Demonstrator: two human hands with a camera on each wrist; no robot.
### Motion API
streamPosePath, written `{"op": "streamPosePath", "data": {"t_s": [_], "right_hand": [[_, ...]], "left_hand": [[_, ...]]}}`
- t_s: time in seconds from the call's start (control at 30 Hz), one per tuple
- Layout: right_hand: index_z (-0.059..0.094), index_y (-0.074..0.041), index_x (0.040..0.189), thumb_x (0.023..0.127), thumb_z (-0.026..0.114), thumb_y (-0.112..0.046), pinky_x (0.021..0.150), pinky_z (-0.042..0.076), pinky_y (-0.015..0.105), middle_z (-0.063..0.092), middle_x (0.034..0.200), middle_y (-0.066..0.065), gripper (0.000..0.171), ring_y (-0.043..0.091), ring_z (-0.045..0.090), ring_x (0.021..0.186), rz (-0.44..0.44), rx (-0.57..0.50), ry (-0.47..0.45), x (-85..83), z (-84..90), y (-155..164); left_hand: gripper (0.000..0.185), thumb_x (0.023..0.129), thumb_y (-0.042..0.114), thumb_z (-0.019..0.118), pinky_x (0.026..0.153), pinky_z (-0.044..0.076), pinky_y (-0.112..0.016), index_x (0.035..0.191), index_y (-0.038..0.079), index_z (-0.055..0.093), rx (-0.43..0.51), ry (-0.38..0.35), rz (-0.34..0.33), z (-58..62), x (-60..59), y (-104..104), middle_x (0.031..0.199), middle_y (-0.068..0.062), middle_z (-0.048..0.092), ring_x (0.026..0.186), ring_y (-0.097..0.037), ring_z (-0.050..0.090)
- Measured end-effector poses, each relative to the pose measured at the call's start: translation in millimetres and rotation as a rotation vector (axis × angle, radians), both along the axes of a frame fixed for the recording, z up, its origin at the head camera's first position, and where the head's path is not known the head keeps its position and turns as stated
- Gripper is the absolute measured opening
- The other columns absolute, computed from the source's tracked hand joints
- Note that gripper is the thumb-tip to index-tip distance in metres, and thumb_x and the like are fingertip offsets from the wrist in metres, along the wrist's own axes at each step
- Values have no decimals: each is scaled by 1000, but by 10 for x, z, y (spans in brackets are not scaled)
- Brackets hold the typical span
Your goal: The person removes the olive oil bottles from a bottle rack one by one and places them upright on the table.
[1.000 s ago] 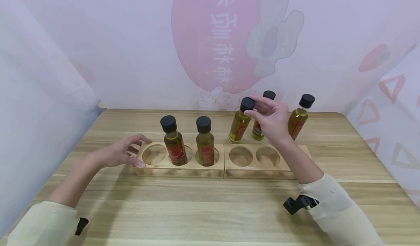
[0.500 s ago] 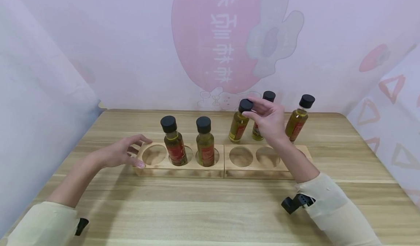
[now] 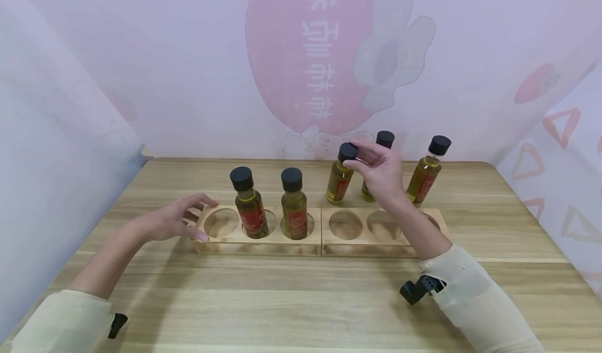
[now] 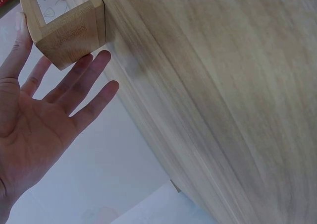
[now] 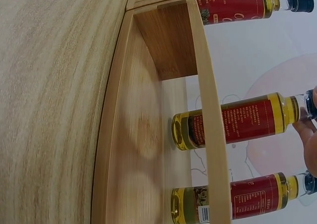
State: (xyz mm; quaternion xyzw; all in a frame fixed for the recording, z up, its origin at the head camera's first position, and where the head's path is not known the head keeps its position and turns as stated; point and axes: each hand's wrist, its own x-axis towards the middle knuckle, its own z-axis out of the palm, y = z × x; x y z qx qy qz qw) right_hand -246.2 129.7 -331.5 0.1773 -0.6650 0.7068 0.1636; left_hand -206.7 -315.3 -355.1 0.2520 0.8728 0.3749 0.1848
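Left of centre, two bottles (image 3: 295, 216) already in a wooden rack (image 3: 277, 239) gripped by the left hand (image 3: 170, 218); right of centre, three bottles (image 3: 425, 179) left outside, including the leftmost bottle (image 3: 338, 181), cap-pinched by the right hand (image 3: 382, 172).

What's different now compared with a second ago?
The right hand and the bottle whose cap it pinches have shifted slightly left. The left hand stays at the end of the wooden rack, where two bottles stand as before.
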Motion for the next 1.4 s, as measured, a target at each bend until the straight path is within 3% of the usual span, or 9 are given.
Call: {"op": "streamPosePath", "data": {"t_s": [0.37, 1.0, 1.23, 1.4], "right_hand": [[64, 16, 127, 83, 73, 22, 91, 60, 31, 70, 121, 26, 45, 8, 74, 98, 21, -28, -5, -32, 3, -45], [65, 15, 126, 83, 74, 20, 89, 61, 29, 71, 120, 27, 44, 7, 74, 96, -17, -14, -27, -112, -6, -61], [68, 9, 127, 86, 77, 11, 90, 60, 26, 70, 125, 25, 42, 8, 74, 99, -20, 85, -59, -195, 32, -64], [67, 4, 131, 89, 79, 3, 95, 59, 28, 68, 133, 20, 44, 24, 71, 114, -26, 149, -109, -255, 67, -93]], "left_hand": [[68, 84, 9, 86, 97, 53, -65, 138, -7, 47, 5, -13, 10, 3, 2, 7, 139, -35, 48, 122, -57, 56], [67, 85, 9, 86, 99, 52, -66, 138, -5, 47, 6, -9, 9, -9, 1, 12, 140, -34, 48, 124, -57, 54], [68, 85, 9, 85, 99, 51, -66, 139, -4, 47, -1, -17, 17, 15, 15, 1, 141, -34, 47, 124, -57, 53], [68, 85, 9, 85, 98, 52, -65, 140, -4, 46, -4, -29, 22, 18, 19, -6, 141, -34, 46, 124, -58, 53]]}}
